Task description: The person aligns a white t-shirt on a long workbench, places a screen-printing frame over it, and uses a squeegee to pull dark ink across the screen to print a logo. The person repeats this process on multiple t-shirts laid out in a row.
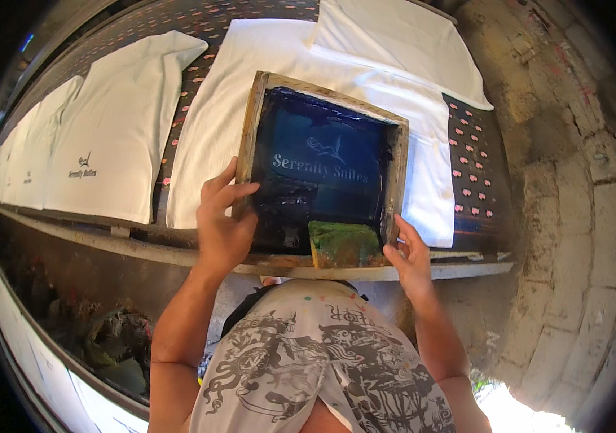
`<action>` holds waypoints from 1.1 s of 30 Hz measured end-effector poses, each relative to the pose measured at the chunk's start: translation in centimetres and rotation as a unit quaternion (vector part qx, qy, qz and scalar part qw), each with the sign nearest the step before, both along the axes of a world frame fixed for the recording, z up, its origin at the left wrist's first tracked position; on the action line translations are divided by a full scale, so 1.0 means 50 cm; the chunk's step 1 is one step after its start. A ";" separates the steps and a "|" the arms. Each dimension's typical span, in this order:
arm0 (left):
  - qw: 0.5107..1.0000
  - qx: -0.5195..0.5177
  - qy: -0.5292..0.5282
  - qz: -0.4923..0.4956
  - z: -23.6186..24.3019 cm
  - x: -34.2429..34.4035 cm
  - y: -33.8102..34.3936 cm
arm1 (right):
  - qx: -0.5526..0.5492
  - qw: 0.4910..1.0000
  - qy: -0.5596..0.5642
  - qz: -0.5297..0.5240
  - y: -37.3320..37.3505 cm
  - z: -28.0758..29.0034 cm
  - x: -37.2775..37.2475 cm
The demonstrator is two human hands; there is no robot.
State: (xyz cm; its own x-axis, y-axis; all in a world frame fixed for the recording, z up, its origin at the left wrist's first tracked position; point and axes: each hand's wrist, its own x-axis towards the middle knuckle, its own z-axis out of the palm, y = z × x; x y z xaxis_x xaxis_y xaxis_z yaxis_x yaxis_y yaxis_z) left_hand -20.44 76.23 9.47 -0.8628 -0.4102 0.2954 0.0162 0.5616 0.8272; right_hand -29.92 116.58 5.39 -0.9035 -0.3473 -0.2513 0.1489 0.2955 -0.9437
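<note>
A wooden-framed printing screen point(337, 191) lies tilted on a white cloth point(210, 108), its dark blue mesh showing a small emblem and lettering. My left hand point(227, 213) is closed on the frame's left side, thumb and fingers at the wood. At the lower right corner, my right hand point(410, 256) grips the frame's edge with its fingertips. A flat green-stained piece with a yellow edge point(344, 244) rests inside the near end of the frame, close to my right hand. Dark ink coats the mesh's far edge and near left part.
A long table covered in dark cloth with pink marks point(472, 162) carries the work. On the left lie several white cloths point(110, 130), some printed. Another white cloth point(402, 43) overlaps at the far side. A rail point(459, 270) edges the table; a block wall point(560, 238) stands right.
</note>
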 end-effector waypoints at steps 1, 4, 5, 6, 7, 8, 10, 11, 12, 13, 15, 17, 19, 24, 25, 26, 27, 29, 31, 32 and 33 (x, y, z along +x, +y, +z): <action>1.000 -0.022 0.006 0.001 0.027 0.006 0.009 | -0.014 1.000 0.015 0.019 -0.002 0.011 0.001; 0.998 -0.019 0.033 0.042 0.067 0.041 0.038 | -0.080 0.992 0.045 0.086 0.008 0.024 -0.027; 0.997 0.026 0.021 0.069 0.082 0.068 0.054 | -0.100 0.987 0.067 0.109 0.007 0.023 -0.037; 0.990 0.063 0.044 0.116 0.094 0.095 0.073 | -0.118 0.980 0.090 0.133 0.006 0.024 -0.049; 0.984 0.075 0.056 0.153 0.102 0.136 0.087 | -0.154 0.975 0.044 0.152 -0.003 0.030 -0.057; 0.976 0.089 0.070 0.185 0.109 0.175 0.102 | -0.163 0.968 0.052 0.185 -0.009 0.034 -0.070; 0.955 0.085 0.071 0.277 0.128 0.265 0.161 | -0.177 0.936 0.084 0.293 -0.028 0.033 -0.094; 0.939 0.075 0.066 0.330 0.128 0.322 0.194 | -0.185 0.921 0.073 0.336 -0.040 0.044 -0.098; 0.919 0.065 0.066 0.383 0.122 0.383 0.231 | -0.191 0.902 0.065 0.381 -0.055 0.060 -0.099; 0.905 0.056 0.049 0.418 0.118 0.441 0.269 | -0.197 0.882 0.063 0.424 -0.066 0.066 -0.099; 0.873 0.060 0.056 0.480 0.110 0.536 0.372 | -0.244 0.838 0.053 0.485 -0.083 0.055 -0.080; 0.839 0.088 0.105 0.527 0.093 0.602 0.478 | -0.253 0.794 0.040 0.551 -0.082 0.058 -0.063; 0.802 0.100 0.111 0.578 0.079 0.645 0.581 | -0.257 0.765 0.033 0.589 -0.068 0.053 -0.039; 0.747 0.119 0.156 0.635 0.042 0.673 0.803 | -0.230 0.698 0.024 0.678 -0.014 0.080 -0.013; 0.747 0.117 0.167 0.632 0.038 0.677 0.832 | -0.226 0.693 0.027 0.684 0.001 0.089 -0.011; 0.746 0.119 0.176 0.631 0.031 0.681 0.872 | -0.219 0.689 0.026 0.691 0.026 0.096 -0.008; 0.746 0.120 0.184 0.628 0.025 0.683 0.909 | -0.211 0.686 0.025 0.696 0.052 0.104 -0.006; 0.730 0.139 0.175 0.646 0.035 0.683 0.970 | -0.196 0.695 0.025 0.692 0.114 0.126 0.000; 0.734 0.148 0.171 0.640 0.039 0.681 1.028 | -0.186 0.703 0.028 0.686 0.188 0.138 0.001; 0.748 0.145 0.174 0.625 0.040 0.684 1.053 | -0.187 0.705 0.034 0.683 0.227 0.140 0.000; 0.761 0.141 0.177 0.608 0.041 0.682 1.079 | -0.188 0.708 0.040 0.679 0.264 0.143 -0.003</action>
State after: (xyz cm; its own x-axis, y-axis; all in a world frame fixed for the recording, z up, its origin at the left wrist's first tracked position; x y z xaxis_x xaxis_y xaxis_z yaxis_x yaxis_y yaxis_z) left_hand 13.65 130.19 11.51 0.3181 -0.9322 0.1725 -0.1239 0.1395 0.9824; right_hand -30.08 129.80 12.52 0.3223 -0.9386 0.1236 -0.0906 -0.1605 -0.9829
